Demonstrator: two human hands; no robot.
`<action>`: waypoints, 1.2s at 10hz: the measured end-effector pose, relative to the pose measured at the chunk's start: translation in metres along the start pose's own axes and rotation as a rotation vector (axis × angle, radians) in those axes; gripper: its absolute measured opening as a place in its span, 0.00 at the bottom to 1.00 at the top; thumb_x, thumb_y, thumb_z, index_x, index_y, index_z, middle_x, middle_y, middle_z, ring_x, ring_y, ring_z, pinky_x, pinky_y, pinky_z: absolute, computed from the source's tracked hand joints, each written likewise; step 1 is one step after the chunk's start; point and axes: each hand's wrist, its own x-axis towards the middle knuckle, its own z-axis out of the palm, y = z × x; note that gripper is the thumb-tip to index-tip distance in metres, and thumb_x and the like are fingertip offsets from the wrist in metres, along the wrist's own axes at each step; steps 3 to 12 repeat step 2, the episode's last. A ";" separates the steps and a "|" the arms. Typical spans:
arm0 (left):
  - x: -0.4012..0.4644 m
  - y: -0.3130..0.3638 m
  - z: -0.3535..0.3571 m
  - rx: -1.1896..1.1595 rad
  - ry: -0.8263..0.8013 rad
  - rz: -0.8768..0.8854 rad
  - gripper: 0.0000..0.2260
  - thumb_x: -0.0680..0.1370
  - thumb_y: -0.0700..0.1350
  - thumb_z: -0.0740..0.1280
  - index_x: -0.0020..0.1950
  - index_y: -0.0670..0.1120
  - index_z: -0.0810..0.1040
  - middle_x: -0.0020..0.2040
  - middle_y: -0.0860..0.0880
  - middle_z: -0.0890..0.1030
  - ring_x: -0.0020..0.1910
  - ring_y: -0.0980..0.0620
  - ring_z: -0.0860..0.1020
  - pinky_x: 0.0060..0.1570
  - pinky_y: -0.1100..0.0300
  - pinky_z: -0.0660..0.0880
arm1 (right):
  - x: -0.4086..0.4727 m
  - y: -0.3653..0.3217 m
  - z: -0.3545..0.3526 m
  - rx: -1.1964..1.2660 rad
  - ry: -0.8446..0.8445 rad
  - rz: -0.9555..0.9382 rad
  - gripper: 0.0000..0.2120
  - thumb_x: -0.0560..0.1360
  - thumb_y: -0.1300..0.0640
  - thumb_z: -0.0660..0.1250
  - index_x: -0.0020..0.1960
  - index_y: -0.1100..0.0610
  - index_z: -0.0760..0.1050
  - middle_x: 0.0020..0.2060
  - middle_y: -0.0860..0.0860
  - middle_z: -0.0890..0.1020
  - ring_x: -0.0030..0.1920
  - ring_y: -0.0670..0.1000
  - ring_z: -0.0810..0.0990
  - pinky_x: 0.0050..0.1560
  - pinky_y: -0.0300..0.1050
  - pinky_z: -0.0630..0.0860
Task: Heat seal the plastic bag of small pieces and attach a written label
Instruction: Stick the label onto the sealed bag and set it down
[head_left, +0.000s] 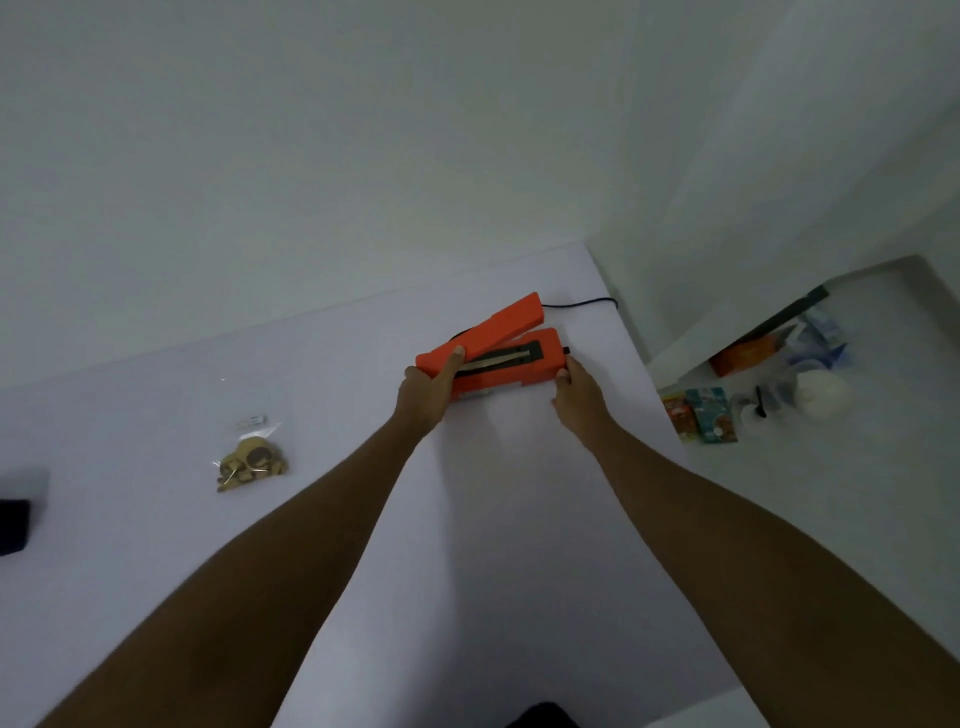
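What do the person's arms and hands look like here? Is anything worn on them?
Both forearms are bare up to the frame's lower edge, no sleeves in view. The left hand and right hand wear no gloves; no watch, bracelet or ring is visible. Fingernails look short and unpainted.

- A white table (467, 519) carries everything and meets a pale wall at its far edge.
- An orange heat sealer (498, 353) rests near the far right corner, lid tilted open, its black cord (582, 302) trailing to the table's edge.
- A clear plastic bag (252, 457) of small tan pieces lies well to the left.
- A dark object (15, 525), cut off, sits at the left edge.
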 end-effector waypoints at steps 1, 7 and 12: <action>-0.008 0.001 -0.005 0.052 -0.024 0.028 0.41 0.76 0.68 0.59 0.75 0.37 0.60 0.71 0.38 0.70 0.67 0.40 0.72 0.55 0.56 0.67 | -0.016 -0.012 -0.011 -0.086 -0.001 -0.073 0.18 0.85 0.56 0.51 0.69 0.60 0.72 0.54 0.57 0.79 0.54 0.56 0.77 0.56 0.52 0.73; -0.024 0.001 -0.021 0.121 0.008 0.078 0.39 0.78 0.66 0.58 0.75 0.35 0.61 0.71 0.37 0.70 0.68 0.39 0.71 0.55 0.56 0.67 | -0.039 -0.041 -0.029 -0.154 0.057 -0.083 0.20 0.86 0.58 0.50 0.74 0.63 0.67 0.69 0.61 0.75 0.70 0.62 0.72 0.70 0.52 0.67; -0.024 0.001 -0.021 0.121 0.008 0.078 0.39 0.78 0.66 0.58 0.75 0.35 0.61 0.71 0.37 0.70 0.68 0.39 0.71 0.55 0.56 0.67 | -0.039 -0.041 -0.029 -0.154 0.057 -0.083 0.20 0.86 0.58 0.50 0.74 0.63 0.67 0.69 0.61 0.75 0.70 0.62 0.72 0.70 0.52 0.67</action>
